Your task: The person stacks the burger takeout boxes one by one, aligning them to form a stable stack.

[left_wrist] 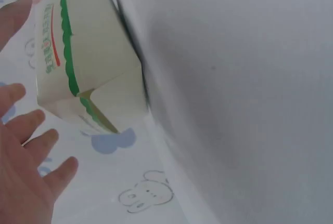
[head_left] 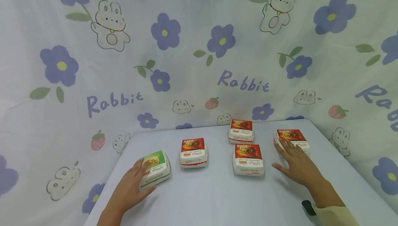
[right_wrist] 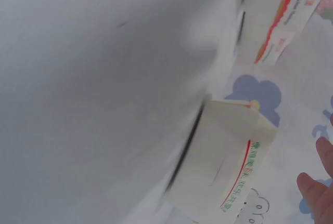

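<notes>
At the left of the table, my left hand (head_left: 129, 186) is beside a burger box (head_left: 158, 169) with a green printed lid, its fingers extended along the box's left edge. In the left wrist view, the spread fingers of that hand (left_wrist: 26, 154) face the white box (left_wrist: 101, 47) with its green scalloped trim. My right hand (head_left: 298, 163) reaches over the front left of a red-topped burger box (head_left: 292, 135) at the far right, fingers loosely spread. Only some fingertips (right_wrist: 311, 187) show in the right wrist view, near a white box side (right_wrist: 221, 161).
Three more red-topped burger boxes stand between the hands: one left of centre (head_left: 193, 153), one at the back (head_left: 241, 131), one in front of that (head_left: 248, 160). The white table (head_left: 205, 198) meets a curtain (head_left: 192, 63) printed with rabbits and flowers.
</notes>
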The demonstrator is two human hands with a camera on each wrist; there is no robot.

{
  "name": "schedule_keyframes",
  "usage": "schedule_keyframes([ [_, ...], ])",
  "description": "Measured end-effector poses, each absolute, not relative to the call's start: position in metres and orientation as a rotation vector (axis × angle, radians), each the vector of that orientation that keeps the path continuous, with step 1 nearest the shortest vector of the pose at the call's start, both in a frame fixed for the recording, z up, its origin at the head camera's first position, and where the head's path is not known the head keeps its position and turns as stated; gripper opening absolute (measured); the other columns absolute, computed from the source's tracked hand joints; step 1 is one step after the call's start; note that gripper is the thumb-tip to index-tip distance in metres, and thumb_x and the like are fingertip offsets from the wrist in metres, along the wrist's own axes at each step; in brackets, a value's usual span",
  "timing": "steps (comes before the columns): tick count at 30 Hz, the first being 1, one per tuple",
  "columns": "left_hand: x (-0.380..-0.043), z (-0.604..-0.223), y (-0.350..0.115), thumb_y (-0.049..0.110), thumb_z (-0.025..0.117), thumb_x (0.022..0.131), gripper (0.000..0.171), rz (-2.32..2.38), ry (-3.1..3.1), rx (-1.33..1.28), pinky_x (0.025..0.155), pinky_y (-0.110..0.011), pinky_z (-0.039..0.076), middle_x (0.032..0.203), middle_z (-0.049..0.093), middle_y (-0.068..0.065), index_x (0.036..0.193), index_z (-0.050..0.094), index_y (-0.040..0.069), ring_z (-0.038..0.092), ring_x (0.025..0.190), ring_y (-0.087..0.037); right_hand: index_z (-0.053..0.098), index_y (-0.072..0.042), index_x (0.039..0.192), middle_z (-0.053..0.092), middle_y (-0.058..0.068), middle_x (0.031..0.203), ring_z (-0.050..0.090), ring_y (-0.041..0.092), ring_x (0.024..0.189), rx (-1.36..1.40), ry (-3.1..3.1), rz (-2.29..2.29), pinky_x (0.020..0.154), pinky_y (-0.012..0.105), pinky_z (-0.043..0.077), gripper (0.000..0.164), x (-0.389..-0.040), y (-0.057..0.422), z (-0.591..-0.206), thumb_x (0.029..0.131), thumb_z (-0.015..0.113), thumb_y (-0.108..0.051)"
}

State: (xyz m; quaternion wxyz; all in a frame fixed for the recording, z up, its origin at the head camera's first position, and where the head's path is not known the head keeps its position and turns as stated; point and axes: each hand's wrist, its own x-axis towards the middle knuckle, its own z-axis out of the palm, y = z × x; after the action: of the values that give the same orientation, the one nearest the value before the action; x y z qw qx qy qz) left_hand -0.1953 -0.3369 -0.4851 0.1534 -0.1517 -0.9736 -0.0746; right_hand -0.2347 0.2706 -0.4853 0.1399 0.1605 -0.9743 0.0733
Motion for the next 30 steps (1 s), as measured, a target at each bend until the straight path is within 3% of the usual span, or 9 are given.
schedule_keyframes([
  [4, -0.193, -0.486, -0.341, 0.058, 0.075, 0.076, 0.1, -0.249, -2.803, -0.382, 0.101, -0.062, 0.036, 0.152, 0.031, -0.023, 0.15, 0.034, 0.004, 0.036, 0.133, -0.045, 0.025, -0.015, 0.156, 0.022, 0.016, 0.158, 0.022, 0.039, 0.142, 0.505, -2.81, 0.248, 0.114, 0.055, 0.017, 0.09, -0.239, 0.264, -0.478, 0.086, 0.067, -0.052],
  [15, -0.187, -0.48, -0.352, 0.058, 0.072, 0.079, 0.105, -0.347, -2.872, -0.279, 0.101, -0.062, 0.034, 0.15, 0.03, -0.029, 0.15, 0.026, -0.005, 0.035, 0.131, -0.049, 0.03, -0.013, 0.154, 0.031, 0.015, 0.155, 0.03, 0.037, 0.14, 0.571, -2.769, 0.372, 0.106, 0.056, 0.033, 0.089, -0.242, 0.216, -0.476, 0.085, 0.069, -0.053],
  [22, -0.192, -0.467, -0.345, 0.056, 0.072, 0.081, 0.098, -0.359, -2.876, -0.246, 0.102, -0.063, 0.033, 0.153, 0.031, -0.022, 0.151, 0.03, 0.002, 0.034, 0.133, -0.047, 0.029, -0.017, 0.155, 0.031, 0.009, 0.156, 0.033, 0.032, 0.139, 0.668, -2.739, 0.544, 0.103, 0.053, 0.039, 0.089, -0.241, 0.179, -0.481, 0.084, 0.069, -0.054],
  [26, -0.197, -0.468, -0.337, 0.057, 0.071, 0.082, 0.099, -0.398, -2.902, -0.236, 0.102, -0.064, 0.032, 0.154, 0.028, -0.022, 0.153, 0.027, 0.004, 0.032, 0.135, -0.046, 0.029, -0.019, 0.155, 0.032, 0.007, 0.156, 0.036, 0.032, 0.137, 0.679, -2.736, 0.621, 0.1, 0.056, 0.041, 0.09, -0.239, 0.163, -0.476, 0.082, 0.074, -0.05],
  [30, -0.193, -0.475, -0.336, 0.061, 0.07, 0.08, 0.107, -0.461, -2.97, -0.174, 0.102, -0.067, 0.029, 0.155, 0.022, -0.025, 0.155, 0.019, 0.005, 0.027, 0.136, -0.049, 0.027, -0.025, 0.155, 0.03, 0.002, 0.157, 0.034, 0.027, 0.14, 0.748, -2.75, 0.664, 0.102, 0.054, 0.04, 0.089, -0.236, 0.141, -0.475, 0.083, 0.068, -0.058],
])
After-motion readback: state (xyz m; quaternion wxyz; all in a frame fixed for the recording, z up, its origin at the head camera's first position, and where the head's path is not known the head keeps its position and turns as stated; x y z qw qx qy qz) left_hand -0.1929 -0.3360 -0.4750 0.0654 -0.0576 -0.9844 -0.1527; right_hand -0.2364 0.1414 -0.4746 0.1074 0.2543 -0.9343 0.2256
